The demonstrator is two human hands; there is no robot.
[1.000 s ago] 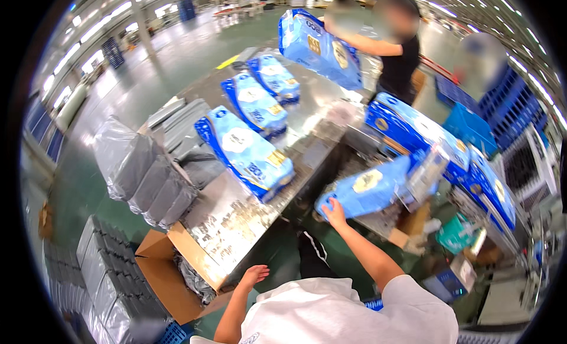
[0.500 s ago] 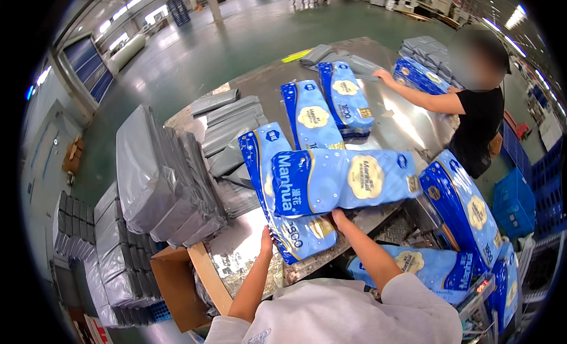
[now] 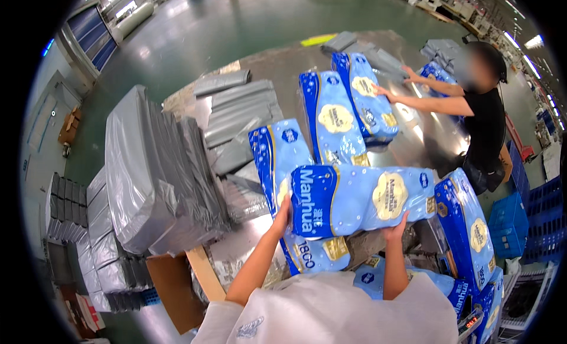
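Observation:
A long blue plastic-wrapped pack [image 3: 363, 193], with a cream flower-shaped label, lies crosswise above another blue pack [image 3: 280, 143] on the metal table. My left hand [image 3: 283, 214] is pressed against its left end, fingers along the side. At its near edge, toward the right, my right hand [image 3: 396, 227] grips from the front, partly hidden under the pack. Two more packs stand farther back: a middle pack [image 3: 335, 116] and a far pack [image 3: 369, 96]. A co-worker's hand [image 3: 387, 94] touches the far one.
Flat grey plastic bags [image 3: 242, 110] lie on the table's left. Tall stacks of grey-wrapped bundles [image 3: 147, 172] rise beside them, with an open cardboard box [image 3: 171, 291] below. Another blue pack [image 3: 469, 226] leans at right, near a blue crate [image 3: 509, 217]. A co-worker [image 3: 487, 119] stands across the right corner.
My left hand has moved from the lower pack up to the crosswise pack's left end. My right hand has slid right along its near edge. The co-worker's hands have reached the far pack.

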